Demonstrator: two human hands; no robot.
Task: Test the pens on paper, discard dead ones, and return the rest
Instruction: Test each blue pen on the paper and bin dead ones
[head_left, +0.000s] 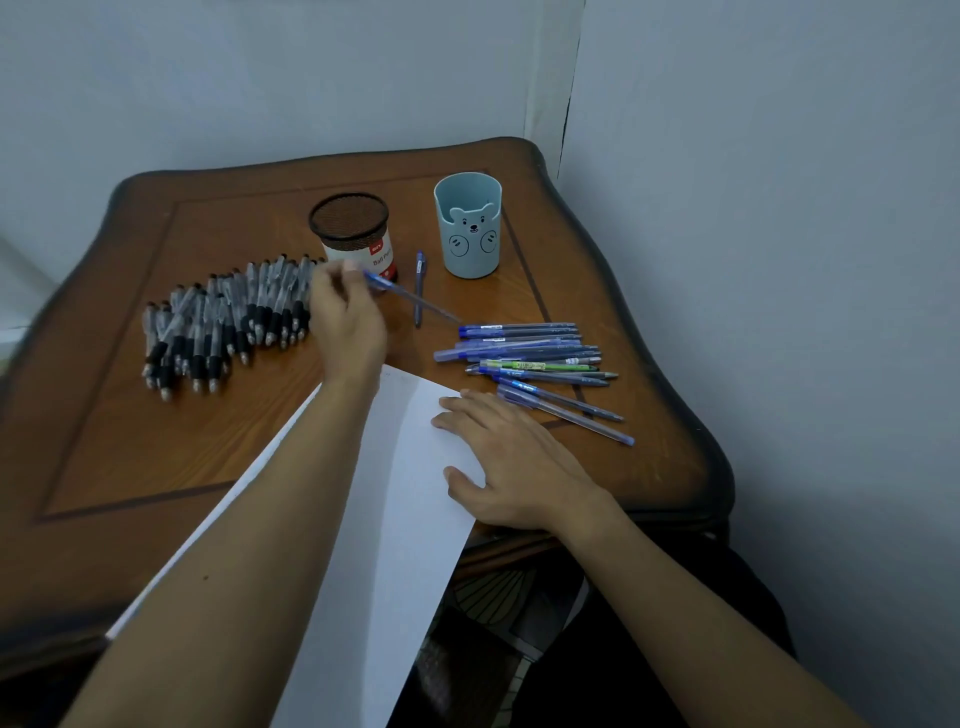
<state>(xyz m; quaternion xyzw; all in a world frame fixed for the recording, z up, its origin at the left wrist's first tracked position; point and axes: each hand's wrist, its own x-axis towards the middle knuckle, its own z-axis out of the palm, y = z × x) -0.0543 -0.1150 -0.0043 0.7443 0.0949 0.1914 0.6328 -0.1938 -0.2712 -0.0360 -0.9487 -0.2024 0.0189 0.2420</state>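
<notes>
Table (130, 457): brown wood, set in a wall corner, carries everything.
Paper sheet (374, 545): lies diagonally over the near edge and overhangs toward the person. No marks resolvable on it.
Black-grip pens (228, 317): large batch in rough rows, left of centre.
Blue pens (535, 358): smaller batch with one green among them, fanned out just beside the sheet's far corner.
Bear cup (467, 228) and mesh holder (349, 223): both upright at the back, near each other. Contents cannot be made out.
Right hand (509, 467): flat, fingers straight, pressing the sheet down.
Left hand (345, 322): blurred, fingers curled, pinching the held pen (395, 288) by one end in front of the mesh holder. Free end points toward the blue batch.
Loose pen (420, 270): lies apart, in front of the gap between holder and cup.

Judgement: the pen is probably on its way to the sheet for a test stroke. Regrip nearer the tip, keep the sheet pinned, and scribble on a bare patch. Keep tested pens apart from untested ones.
</notes>
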